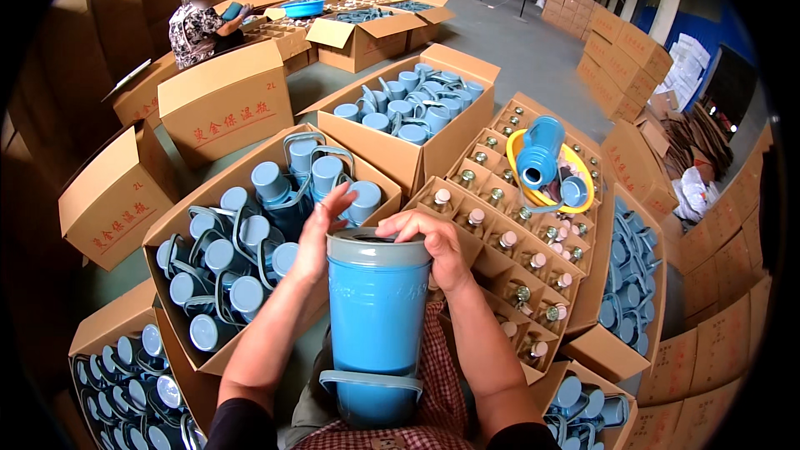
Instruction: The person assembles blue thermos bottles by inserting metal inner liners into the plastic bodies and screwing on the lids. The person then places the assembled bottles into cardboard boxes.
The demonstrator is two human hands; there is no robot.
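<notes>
A blue thermos casing (373,308) stands bottom-up on my lap, its grey base ring (354,248) uppermost and its handle (372,382) hanging low. My right hand (429,242) curls over the right side of the ring, fingers at the dark opening. What lies inside that opening is hidden. Beside the ring's left edge, my left hand (319,233) has its fingers stretched upward and apart. Ahead and to the left, a carton (187,348) holds several blue thermoses (268,181) with grey lids and handles.
A divided carton (467,242) of glass liners with pink caps stands at right. On the dividers rests a yellow basin (593,192) with a blue casing (542,150) in it. More cartons of blue thermoses (408,104) surround me. A person (200,29) sits at the far left.
</notes>
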